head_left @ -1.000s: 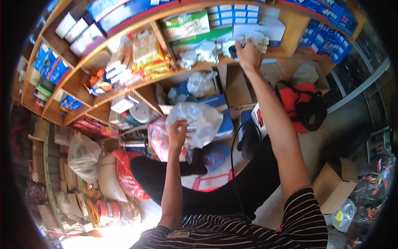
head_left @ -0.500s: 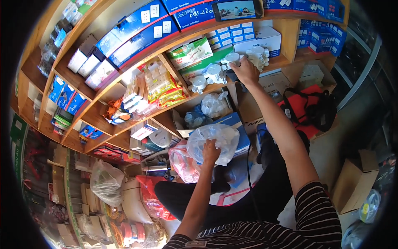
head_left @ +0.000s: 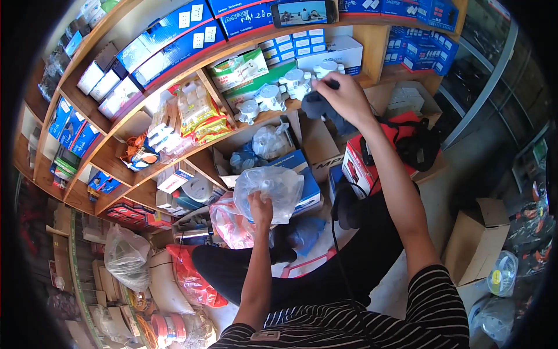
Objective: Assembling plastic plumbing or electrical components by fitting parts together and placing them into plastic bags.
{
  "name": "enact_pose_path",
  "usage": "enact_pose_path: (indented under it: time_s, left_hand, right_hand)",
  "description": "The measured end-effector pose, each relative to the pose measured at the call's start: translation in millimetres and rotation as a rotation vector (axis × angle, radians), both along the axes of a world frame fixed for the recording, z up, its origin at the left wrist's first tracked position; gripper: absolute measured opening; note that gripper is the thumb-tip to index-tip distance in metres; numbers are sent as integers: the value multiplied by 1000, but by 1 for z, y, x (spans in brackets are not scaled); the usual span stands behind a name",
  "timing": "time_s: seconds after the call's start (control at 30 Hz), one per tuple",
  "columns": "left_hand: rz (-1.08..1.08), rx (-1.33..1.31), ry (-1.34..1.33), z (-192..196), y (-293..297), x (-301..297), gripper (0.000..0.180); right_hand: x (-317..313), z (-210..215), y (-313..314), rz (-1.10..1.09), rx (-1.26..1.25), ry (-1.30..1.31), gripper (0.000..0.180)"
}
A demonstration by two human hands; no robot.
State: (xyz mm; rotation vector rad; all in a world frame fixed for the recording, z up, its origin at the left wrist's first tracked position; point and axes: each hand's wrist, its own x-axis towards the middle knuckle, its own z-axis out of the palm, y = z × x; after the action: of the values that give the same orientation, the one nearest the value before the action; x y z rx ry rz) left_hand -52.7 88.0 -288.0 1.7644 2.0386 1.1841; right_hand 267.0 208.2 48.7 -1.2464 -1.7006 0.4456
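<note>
My right hand point(head_left: 346, 100) is just below the shelf, fingers curled over a dark crumpled cloth point(head_left: 321, 109) that hangs down from it. Beside it on the shelf edge is a row of white round plastic junction boxes point(head_left: 271, 98) with short side spouts. The nearest box point(head_left: 296, 83) stands a little left of my fingers. My left hand point(head_left: 260, 208) is closed at the near side of a clear plastic bag point(head_left: 285, 189). Pale pieces show dimly through the bag. My left fingertips are partly hidden, so I cannot tell if they grip only plastic or something inside.
A wooden shelf unit point(head_left: 200, 75) curves across the front, filled with blue boxes point(head_left: 174, 55) and packets. A phone point(head_left: 302, 13) leans on the upper shelf. Under the bag is a blue carton point(head_left: 311, 180). To the right lie a red-and-black bag point(head_left: 410, 145) and an open cardboard box point(head_left: 476, 244).
My right hand has left the white junction box, which stays on the shelf, and moved to its right, with the dark cloth now more visible. My left hand stays at the clear bag. The view has shifted.
</note>
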Motion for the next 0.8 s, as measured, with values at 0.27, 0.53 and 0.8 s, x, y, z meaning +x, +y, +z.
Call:
enact_pose_path:
  time_s: [0.27, 0.53, 0.8]
  left_hand:
    - [154, -188, -421, 50, -26, 4, 47]
    - [-133, 134, -319, 94, -38, 49, 38]
    - [-190, 84, -703, 124, -39, 61, 44]
  right_hand:
    - [-68, -69, -78, 463, -83, -501, 52]
    - [-113, -153, -74, 603, -161, -905, 58]
    - [-99, -150, -55, 327, 215, -728, 35]
